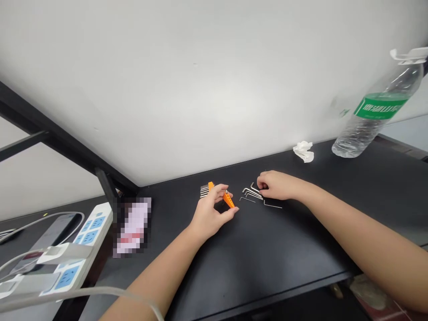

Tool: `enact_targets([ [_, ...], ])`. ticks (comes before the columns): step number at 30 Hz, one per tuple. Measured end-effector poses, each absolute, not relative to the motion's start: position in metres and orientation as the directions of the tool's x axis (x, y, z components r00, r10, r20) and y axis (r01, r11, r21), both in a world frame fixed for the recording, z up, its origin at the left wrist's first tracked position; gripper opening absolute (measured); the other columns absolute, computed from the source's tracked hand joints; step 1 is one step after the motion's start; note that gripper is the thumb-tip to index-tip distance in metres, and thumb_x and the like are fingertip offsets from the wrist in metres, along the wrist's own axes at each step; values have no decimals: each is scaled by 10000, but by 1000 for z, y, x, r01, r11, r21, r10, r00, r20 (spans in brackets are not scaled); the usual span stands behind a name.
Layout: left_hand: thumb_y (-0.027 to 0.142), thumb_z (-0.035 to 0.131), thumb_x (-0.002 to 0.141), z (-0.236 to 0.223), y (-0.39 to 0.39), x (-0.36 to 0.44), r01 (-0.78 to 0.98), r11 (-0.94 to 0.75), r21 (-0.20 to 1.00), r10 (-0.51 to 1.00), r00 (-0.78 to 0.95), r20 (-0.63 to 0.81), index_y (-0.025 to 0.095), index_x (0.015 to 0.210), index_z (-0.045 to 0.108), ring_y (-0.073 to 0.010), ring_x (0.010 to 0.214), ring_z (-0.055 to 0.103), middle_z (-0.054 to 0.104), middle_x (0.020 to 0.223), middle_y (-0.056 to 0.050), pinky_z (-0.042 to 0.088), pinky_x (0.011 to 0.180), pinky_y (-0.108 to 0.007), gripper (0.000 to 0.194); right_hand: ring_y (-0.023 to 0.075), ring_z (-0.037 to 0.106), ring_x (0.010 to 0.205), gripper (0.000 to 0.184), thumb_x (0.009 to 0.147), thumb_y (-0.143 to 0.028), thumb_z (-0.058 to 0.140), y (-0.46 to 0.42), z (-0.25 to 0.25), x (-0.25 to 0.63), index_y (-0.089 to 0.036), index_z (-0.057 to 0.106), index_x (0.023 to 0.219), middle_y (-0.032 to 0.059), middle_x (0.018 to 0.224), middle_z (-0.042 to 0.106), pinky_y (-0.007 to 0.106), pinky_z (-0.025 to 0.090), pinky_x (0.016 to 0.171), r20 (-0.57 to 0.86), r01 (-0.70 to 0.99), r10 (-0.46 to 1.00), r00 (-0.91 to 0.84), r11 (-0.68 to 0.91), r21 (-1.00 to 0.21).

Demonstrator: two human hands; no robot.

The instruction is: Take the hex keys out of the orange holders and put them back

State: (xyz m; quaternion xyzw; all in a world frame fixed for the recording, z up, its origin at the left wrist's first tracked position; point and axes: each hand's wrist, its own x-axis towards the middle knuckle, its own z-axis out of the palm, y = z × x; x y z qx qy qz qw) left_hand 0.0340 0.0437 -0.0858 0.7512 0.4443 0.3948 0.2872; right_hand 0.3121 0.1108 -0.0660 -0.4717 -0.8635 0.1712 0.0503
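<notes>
Orange holder (229, 199) held in left hand (209, 213)

Thumb and fingers clamp it over the black desk (267, 249). Beside it lie hex keys (253, 194); the right hand (276, 184) curls at their ends, its grip impossible to tell. Beyond stands a bottle (381, 106).

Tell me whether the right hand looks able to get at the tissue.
Probably yes: the tissue lies nearby, beyond the right hand, and nothing visible stands between them.
</notes>
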Motion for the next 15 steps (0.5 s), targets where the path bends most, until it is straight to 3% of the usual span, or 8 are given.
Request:
enact_targets([
  [5,279,821,767,-87,44,33,445,-446,776,891,302,339,228,1244,527,-231,1076,741,752,1099,-67,590,1034,-448,562,195,606,589,101,715,-114,655,112,-62,315,-193,627,657,86,723,679,304,382,541,-208,925,910,-358,317,-207],
  [7,274,817,771,-87,44,33,458,-456,763,886,309,345,229,1247,523,-231,1083,739,751,1109,-68,583,1043,-453,562,194,604,592,112,699,-100,656,113,-61,316,-189,609,651,80,705,669,306,392,547,-167,932,934,-317,274,-238],
  [9,276,815,773,-86,43,33,468,-465,752,882,316,349,232,1260,519,-232,1089,737,747,1125,-69,582,1044,-455,571,180,618,646,85,724,-111,653,111,-60,314,-190,636,750,55,757,681,297,435,590,-56,833,931,-360,294,-469],
  [12,280,805,785,-85,42,33,477,-495,727,866,344,363,236,1325,506,-229,1093,736,744,1133,-62,588,1033,-446,619,143,615,651,208,816,-225,666,100,-60,299,-191,669,1021,17,820,687,286,492,610,56,364,895,-443,236,-901],
  [15,276,793,799,-85,41,34,498,-530,686,843,396,363,259,1430,475,-222,1109,731,746,1160,-48,585,1035,-432,706,148,642,646,250,848,-343,722,83,-59,277,-164,696,1020,15,749,693,317,545,655,63,-16,875,-480,63,-998],
])
